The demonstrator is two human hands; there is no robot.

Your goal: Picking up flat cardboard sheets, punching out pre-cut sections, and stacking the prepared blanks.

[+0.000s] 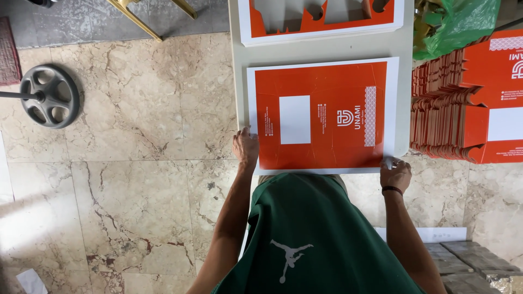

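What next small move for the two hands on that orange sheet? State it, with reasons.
Probably lift the near edge of the top orange sheet: the left hand and right hand already pinch its near corners, and it lies flat and whole on the table.

Bright, even, diffuse light, no hard shadows. Soft pale glare patch on the beige marble floor tiles (pixel 32 212) at lower left. Flat orange-and-white printed cardboard sheet (pixel 321 115) evenly lit, saturated, no hotspots; its white border near clipping. Faint soft shadow under the pale table edge (pixel 235 81). Focus sharp across the centre, no motion blur. Mild wide-angle bending toward the edges. Dark green shirt (pixel 310 239) reads slightly underexposed.
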